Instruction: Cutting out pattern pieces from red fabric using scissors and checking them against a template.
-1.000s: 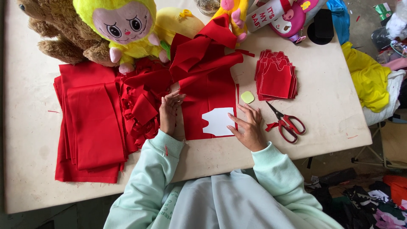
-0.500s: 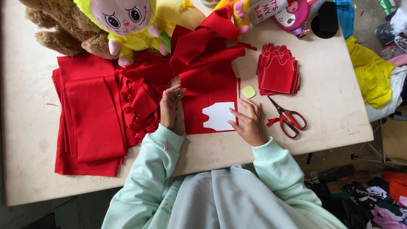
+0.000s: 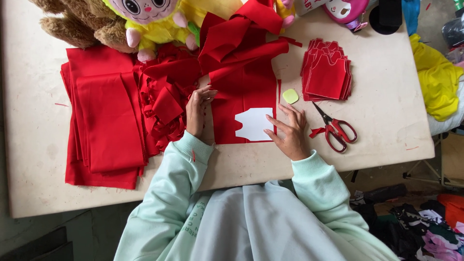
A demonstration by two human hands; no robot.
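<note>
Head cam: white paper pattern (image 3: 254,123) lies on the red felt strip (image 3: 244,104) near the surface's front edge, long axis crosswise. Right hand (image 3: 289,133) touches its right edge, fingers spread flat; left hand (image 3: 197,110), open too, pins the felt's left edge.

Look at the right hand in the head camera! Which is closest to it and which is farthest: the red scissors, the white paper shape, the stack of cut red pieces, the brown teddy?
From the right hand:
1. White paper shape: touching its fingertips, on the red cloth.
2. Red scissors: just beside it, toward the table's right end.
3. Stack of cut red pieces: farther up the table.
4. Brown teddy: far corner, across the table.
</note>
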